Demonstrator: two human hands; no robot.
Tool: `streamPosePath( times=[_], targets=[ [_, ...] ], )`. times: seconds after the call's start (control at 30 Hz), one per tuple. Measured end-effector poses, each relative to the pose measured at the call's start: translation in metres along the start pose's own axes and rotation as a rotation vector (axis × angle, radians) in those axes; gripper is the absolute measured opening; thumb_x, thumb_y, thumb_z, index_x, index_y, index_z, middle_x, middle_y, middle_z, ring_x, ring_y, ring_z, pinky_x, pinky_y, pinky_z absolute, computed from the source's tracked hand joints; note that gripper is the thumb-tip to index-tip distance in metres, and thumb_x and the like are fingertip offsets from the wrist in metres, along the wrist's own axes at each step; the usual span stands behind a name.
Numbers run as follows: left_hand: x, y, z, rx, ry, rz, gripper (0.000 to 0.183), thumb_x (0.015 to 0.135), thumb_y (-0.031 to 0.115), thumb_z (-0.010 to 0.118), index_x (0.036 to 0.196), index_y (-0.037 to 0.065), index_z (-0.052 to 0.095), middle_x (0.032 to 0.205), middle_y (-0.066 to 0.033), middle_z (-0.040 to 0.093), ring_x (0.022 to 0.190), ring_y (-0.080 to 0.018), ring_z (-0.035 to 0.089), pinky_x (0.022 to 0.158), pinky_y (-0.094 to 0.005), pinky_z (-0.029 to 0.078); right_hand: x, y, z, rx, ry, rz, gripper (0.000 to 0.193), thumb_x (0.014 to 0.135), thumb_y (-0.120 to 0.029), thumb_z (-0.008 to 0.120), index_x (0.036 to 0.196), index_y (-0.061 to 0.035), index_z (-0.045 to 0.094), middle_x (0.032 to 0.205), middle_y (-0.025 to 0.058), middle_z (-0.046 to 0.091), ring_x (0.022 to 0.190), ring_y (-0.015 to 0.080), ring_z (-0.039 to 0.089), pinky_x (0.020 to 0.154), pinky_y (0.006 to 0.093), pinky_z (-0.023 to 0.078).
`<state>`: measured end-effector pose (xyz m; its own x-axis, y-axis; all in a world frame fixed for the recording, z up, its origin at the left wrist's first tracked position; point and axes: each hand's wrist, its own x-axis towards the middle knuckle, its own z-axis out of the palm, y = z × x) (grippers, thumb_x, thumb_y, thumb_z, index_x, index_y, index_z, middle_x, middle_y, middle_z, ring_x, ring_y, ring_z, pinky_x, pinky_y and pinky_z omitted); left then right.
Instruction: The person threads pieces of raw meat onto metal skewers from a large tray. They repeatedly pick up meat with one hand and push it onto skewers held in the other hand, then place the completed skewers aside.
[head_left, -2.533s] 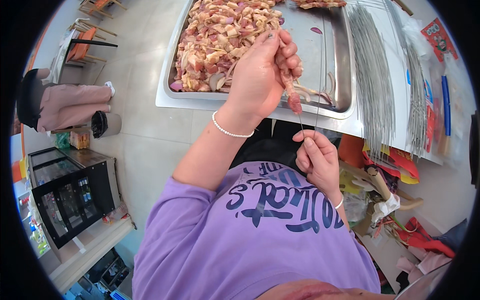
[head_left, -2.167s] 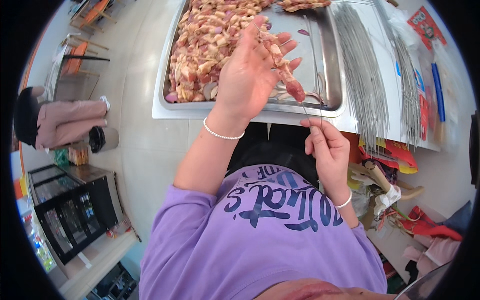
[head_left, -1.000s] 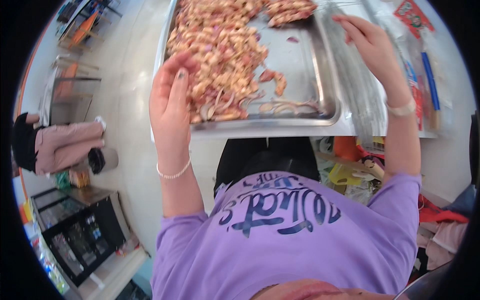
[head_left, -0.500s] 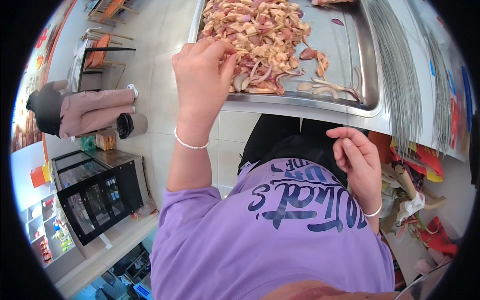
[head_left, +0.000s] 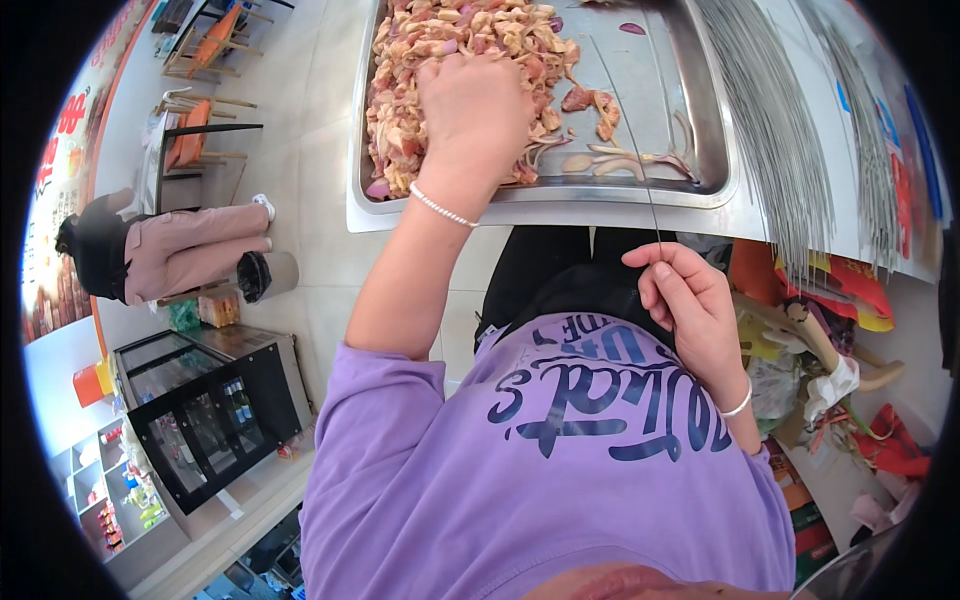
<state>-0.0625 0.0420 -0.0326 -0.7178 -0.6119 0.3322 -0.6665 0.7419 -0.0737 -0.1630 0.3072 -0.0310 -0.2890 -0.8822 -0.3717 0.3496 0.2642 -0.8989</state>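
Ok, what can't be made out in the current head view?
Head view:
Whether the left hand grips any raw pink meat: hidden behind the hand.
Far end of the rectangular silver metal tray: cut off by the top edge.
Far ends of loose thin grey metal skewers: likewise.

The head-worn fisheye looks steeply down from close above the purple shirt, facing the metal tray toward twelve o'clock.

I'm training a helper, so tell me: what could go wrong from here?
The single thin grey metal skewer in the right hand might prick the left hand at the pinkish raw meat pile. The long bundle of grey metal skewers overhangs the white tabletop, so a bump could knock some down.
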Motion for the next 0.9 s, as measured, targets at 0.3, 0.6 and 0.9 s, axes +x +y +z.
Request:
streamPosePath(
  times=[0.3, 0.6, 0.9],
  targets=[
    [0.0, -0.006, 0.005, -0.07, 0.076, 0.052, 0.017, 0.084, 0.021, 0.067, 0.085, 0.004, 0.069, 0.079, -0.0112, 0.069, 0.081, -0.0277, 0.067, 0.079, -0.0413, 0.047, 0.003, -0.004, -0.001, -0.011, -0.027, -0.033, 0.025, 0.103, -0.012, 0.046, 0.112, 0.0016, 0.065, 0.073, -0.0029, 0.055, 0.064, 0.0016, 0.043, 0.059, 0.017, 0.036],
    [-0.018, -0.046, -0.05, -1.579, -0.164, -0.582, 0.017, 0.095, 0.014, 0.062, 0.102, -0.001, 0.068, 0.083, -0.0012, 0.067, 0.069, -0.0054, 0.058, 0.056, -0.0215, 0.046, 0.001, 0.0, 0.0, -0.086, -0.049, -0.062, 0.028, 0.104, -0.012, 0.043, 0.117, 0.0006, 0.064, 0.075, -0.0027, 0.056, 0.061, 0.0006, 0.044, 0.055, 0.0154, 0.035],
    [-0.034, -0.061, -0.047, -1.449, -0.095, -0.474, 0.02, 0.096, 0.01, 0.062, 0.112, -0.001, 0.066, 0.094, -0.0031, 0.069, 0.081, -0.0079, 0.064, 0.066, -0.0208, 0.052, 0.01, -0.016, 0.027, -0.236, -0.082, -0.134, 0.026, 0.101, -0.009, 0.046, 0.119, 0.0, 0.064, 0.062, 0.0002, 0.056, 0.057, 0.0044, 0.051, 0.055, 0.0206, 0.04]
  ],
)
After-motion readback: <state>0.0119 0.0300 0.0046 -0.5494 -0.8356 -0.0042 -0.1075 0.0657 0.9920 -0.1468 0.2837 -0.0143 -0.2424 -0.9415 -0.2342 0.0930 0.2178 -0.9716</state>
